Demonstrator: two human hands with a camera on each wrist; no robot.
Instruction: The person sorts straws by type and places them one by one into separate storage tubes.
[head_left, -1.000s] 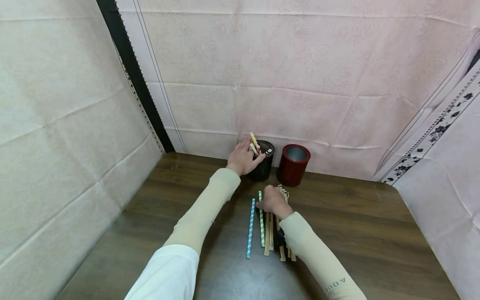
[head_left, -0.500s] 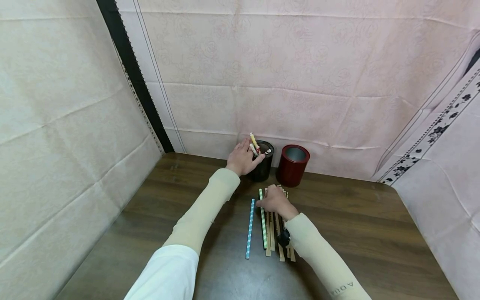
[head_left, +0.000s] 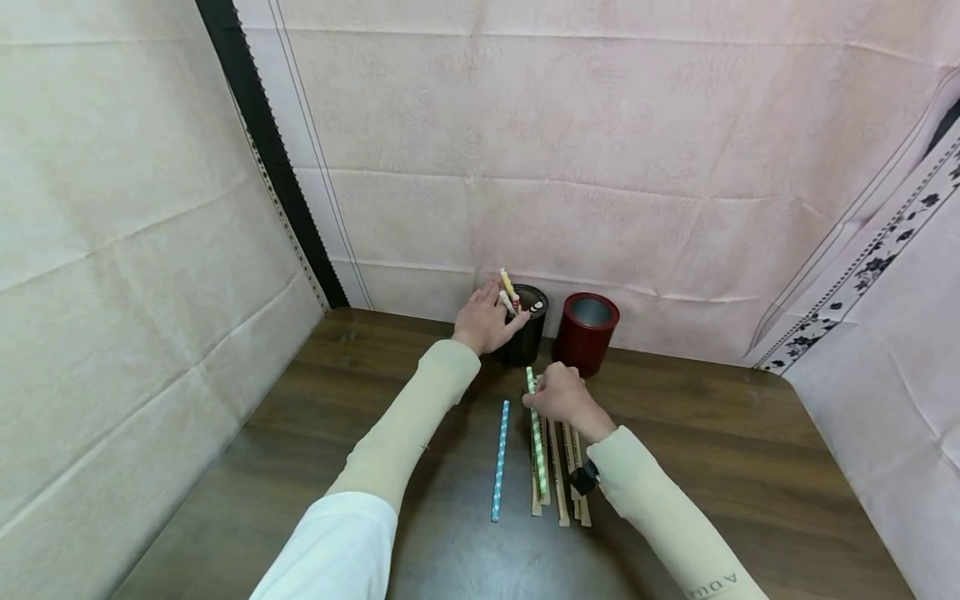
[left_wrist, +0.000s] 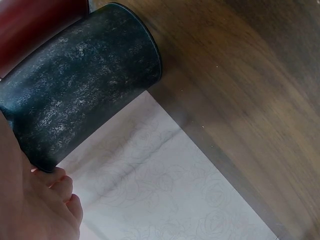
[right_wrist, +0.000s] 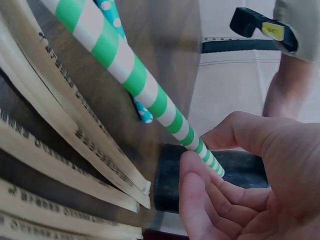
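My right hand [head_left: 564, 393] pinches a green-and-white striped paper straw [right_wrist: 145, 90] near its far end, between thumb and fingers. The straw slants over several long, narrow tan wrapped sticks [right_wrist: 75, 125] with dark print. To their left lies a blue straw with white dots [head_left: 500, 462]. My left hand [head_left: 483, 321] holds the black cup [head_left: 522, 343] at its rim, with the thumb across the near side. A yellow straw [head_left: 507, 283] and a few other sticks stand in this cup. In the left wrist view, curled fingers [left_wrist: 62, 185] show at the cup's rim.
A dark red cup [head_left: 583, 342] stands just right of the black one, near the back edge of the brown wooden table [head_left: 697, 417]. Pale patterned cloth [head_left: 600, 150] hangs behind and along both sides.
My right hand has lifted slightly and moved right with the green striped straw, which now overlaps the tan sticks. The left hand stays at the black cup.
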